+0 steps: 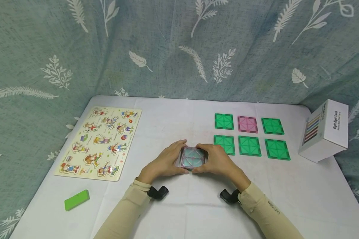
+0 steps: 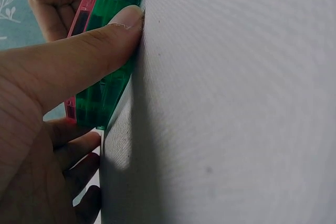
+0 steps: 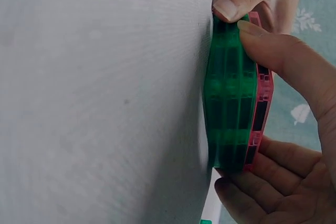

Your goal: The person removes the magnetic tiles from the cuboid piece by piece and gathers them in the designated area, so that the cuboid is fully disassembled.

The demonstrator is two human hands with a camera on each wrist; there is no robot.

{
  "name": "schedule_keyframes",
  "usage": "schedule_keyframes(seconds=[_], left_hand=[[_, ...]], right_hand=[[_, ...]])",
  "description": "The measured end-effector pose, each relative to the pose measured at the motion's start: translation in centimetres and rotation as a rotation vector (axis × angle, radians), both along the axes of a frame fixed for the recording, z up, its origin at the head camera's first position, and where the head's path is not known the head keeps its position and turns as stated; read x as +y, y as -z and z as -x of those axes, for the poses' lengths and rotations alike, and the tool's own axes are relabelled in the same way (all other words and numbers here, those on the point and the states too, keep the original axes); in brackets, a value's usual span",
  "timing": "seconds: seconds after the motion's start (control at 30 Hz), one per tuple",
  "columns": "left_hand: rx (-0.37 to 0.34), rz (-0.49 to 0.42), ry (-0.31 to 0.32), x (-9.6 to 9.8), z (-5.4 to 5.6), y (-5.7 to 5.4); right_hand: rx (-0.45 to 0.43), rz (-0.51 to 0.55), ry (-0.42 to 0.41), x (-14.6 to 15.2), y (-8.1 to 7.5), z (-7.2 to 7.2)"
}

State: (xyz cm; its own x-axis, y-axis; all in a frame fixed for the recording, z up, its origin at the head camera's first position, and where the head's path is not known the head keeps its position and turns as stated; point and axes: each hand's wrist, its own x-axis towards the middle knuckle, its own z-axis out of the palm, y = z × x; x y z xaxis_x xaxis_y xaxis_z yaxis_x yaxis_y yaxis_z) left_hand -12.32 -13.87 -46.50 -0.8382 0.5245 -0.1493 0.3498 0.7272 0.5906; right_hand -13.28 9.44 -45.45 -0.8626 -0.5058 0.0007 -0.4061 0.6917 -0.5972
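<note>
Both the left hand (image 1: 167, 160) and the right hand (image 1: 217, 160) grip opposite sides of the tile stack (image 1: 193, 158) on the white cloth (image 1: 201, 215), just below the middle of the frame, which probably keeps its layers even.

The tile stack (image 3: 231, 98) is green and pink, the curtain (image 1: 167, 43) white-leafed teal

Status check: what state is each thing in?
Tile stack: pink over green, held
Left hand: gripping the stack's left side
Right hand: gripping its right side
Six loose tiles: flat, apart, two rows of three
Puzzle board: flat, pictures up
Green block: lying flat
White box: standing, closed where visible
</note>
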Motion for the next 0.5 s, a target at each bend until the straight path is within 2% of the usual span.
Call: schedule_keyframes(seconds=[0.23, 0.5], left_hand=[[-0.004, -0.004, -0.004, 0.01, -0.05, -0.06], [-0.009, -0.004, -0.005, -0.02, -0.04, -0.23]], right_hand=[[0.017, -0.014, -0.012, -0.03, 0.06, 0.07], [-0.007, -0.01, -0.014, -0.06, -0.05, 0.15]])
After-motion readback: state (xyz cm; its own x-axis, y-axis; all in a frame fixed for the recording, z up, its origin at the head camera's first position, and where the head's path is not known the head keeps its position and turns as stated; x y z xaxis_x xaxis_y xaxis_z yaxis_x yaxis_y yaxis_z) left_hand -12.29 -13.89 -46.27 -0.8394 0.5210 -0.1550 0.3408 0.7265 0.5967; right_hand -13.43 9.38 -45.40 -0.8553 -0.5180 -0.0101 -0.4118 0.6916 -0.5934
